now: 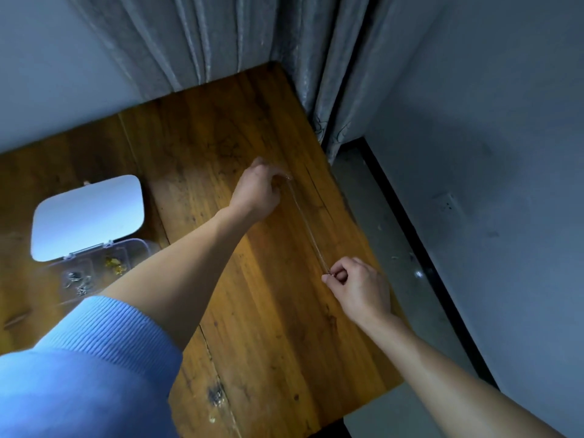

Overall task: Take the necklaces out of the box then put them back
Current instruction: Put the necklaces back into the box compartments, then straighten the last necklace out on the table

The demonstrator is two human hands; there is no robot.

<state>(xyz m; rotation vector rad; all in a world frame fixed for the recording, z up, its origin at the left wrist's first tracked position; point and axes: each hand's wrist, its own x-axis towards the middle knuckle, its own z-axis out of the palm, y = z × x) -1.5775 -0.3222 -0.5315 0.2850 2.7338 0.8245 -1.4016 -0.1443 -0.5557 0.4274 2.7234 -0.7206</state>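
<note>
On the counter (252, 311): one necklace (308, 229), pulled straight.
Fingers: left hand (257, 191) and right hand (360, 286) each pinch an end.
Box (94, 267): open, more jewelry inside.
Left: put it back.

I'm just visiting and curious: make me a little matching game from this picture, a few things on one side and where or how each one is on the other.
Things:
1. necklace
2. box lid
3. sleeve
4. curtain

States:
A. blue, pushed up the left arm
B. hanging behind the table
C. stretched between both hands
D. swung open

Pairs: 1-C, 2-D, 3-A, 4-B
</note>
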